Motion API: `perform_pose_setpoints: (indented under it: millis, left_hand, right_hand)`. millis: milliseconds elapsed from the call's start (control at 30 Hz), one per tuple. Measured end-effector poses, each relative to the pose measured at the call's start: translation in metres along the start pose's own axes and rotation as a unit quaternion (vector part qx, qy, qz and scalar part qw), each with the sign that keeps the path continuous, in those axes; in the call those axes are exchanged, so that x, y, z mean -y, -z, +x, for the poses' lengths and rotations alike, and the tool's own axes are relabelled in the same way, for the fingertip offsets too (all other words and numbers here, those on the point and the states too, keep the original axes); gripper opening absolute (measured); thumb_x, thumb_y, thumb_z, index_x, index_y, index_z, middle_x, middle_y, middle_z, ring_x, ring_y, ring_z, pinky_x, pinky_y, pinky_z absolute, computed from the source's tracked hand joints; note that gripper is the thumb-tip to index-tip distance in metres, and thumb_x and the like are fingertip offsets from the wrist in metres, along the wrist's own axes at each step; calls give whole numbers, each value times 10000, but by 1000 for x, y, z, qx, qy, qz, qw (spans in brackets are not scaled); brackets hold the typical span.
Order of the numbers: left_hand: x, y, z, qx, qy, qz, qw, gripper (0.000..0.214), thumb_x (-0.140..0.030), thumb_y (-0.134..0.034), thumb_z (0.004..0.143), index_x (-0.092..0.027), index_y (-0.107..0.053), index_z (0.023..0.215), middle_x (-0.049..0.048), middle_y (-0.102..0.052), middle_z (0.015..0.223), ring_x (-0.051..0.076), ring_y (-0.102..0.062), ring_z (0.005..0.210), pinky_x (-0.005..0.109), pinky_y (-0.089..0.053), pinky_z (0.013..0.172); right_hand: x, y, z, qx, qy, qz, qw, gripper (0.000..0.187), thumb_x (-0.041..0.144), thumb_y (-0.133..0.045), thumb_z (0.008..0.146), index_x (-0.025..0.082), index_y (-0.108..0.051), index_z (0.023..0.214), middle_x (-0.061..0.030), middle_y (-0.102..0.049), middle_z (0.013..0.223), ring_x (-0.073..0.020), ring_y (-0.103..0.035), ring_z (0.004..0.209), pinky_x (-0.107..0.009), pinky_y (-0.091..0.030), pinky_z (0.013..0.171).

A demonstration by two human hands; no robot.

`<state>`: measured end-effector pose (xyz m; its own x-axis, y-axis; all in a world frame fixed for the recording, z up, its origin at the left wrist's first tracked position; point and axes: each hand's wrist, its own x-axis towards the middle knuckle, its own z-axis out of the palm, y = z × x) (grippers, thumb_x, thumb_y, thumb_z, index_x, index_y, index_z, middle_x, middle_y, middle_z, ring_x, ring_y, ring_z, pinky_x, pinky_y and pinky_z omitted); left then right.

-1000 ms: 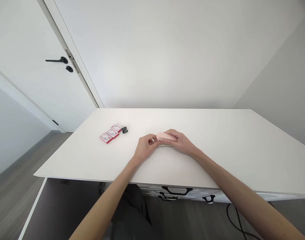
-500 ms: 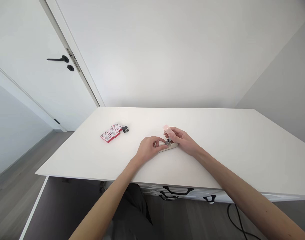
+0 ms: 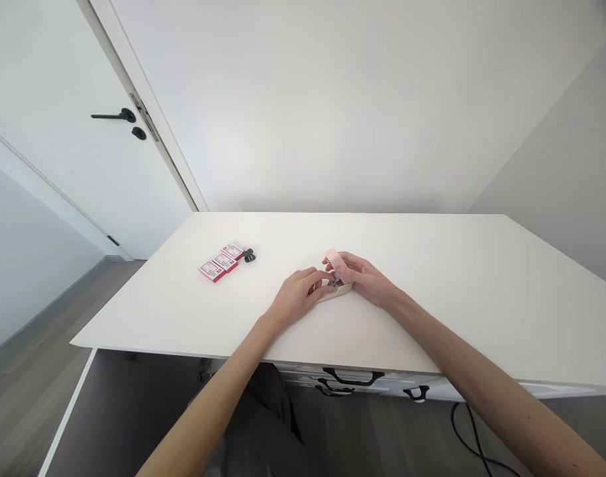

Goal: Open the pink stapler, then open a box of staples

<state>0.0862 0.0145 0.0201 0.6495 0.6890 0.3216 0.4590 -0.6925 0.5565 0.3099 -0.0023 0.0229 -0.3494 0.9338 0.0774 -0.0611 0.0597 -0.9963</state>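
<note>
A stapler [image 3: 335, 257] with a pink top and a cream base lies on the white table, its top lifted up and its metal staple channel showing. My right hand [image 3: 366, 279] grips the raised pink top near the hinge end. Thumb and fingers of my left hand [image 3: 297, 293] pinch at the metal channel, close over the cream base. Whether a strip of staples is between the left fingertips is too small to tell.
Several small red-and-white boxes [image 3: 225, 262] lie in a slanted row on the left of the white table [image 3: 432, 318]. Beside them sits a small black object [image 3: 250, 255]. Drawers with black handles [image 3: 353, 377] are under the front edge, and a black cable [image 3: 474, 437] runs on the floor.
My left fingers have shifted slightly and curl more over the metal channel, hiding more of it. My right hand still holds the pink top raised.
</note>
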Motion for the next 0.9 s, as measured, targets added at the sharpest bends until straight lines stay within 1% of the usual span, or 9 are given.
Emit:
perform_pose_setpoints:
  millis: [133,267,400,567,767,900]
  left_hand:
    - [1,-1,0,2,5,3,1000,242,-428,-555,1038,-253,-716,1087,12,-651,863,178,-597,776,325,-458,786]
    - [1,-1,0,-5,2,0,1000,194,-387,-550,1043,-250,-686,1065,15,-668,915,180,-602,799,320,-452,779]
    - [0,-1,0,-11,12,-11,1000,174,-356,-534,1045,-247,-669,1045,18,-681,971,172,-597,787,318,-451,776]
    - [-3,1,-1,4,22,-33,999,195,-358,-504,1051,-246,-663,1037,30,-696,1030,176,-609,807,323,-465,782]
    - [-4,1,-1,11,0,-47,999,163,-304,-490,1044,-237,-636,1017,48,-659,1066,189,-615,879,323,-483,793]
    - [-3,1,-1,11,-4,-44,999,168,-303,-481,1042,-240,-637,1031,54,-640,1081,192,-615,898,326,-491,792]
  right_hand:
    - [0,1,0,4,-2,-4,1000,514,688,-714,873,301,-712,1211,-81,-697,1278,-286,-669,1124,-439,-548,939]
    - [1,1,0,7,-8,-8,1000,520,697,-700,878,303,-700,1218,-80,-703,1273,-295,-668,1139,-439,-550,938]
    - [2,0,-1,17,-5,-9,1000,514,690,-692,889,299,-692,1222,-75,-713,1239,-289,-671,1116,-438,-542,948]
    - [2,1,-2,30,-2,-27,999,504,684,-676,905,301,-692,1232,-73,-721,1191,-288,-658,1117,-446,-531,965]
    - [5,-1,-3,52,14,-11,998,475,654,-704,902,273,-715,1185,-75,-725,1131,-277,-668,1059,-433,-524,945]
    - [8,-3,-4,65,9,-6,998,487,641,-703,910,251,-708,1202,-82,-723,1117,-276,-666,1049,-423,-526,935]
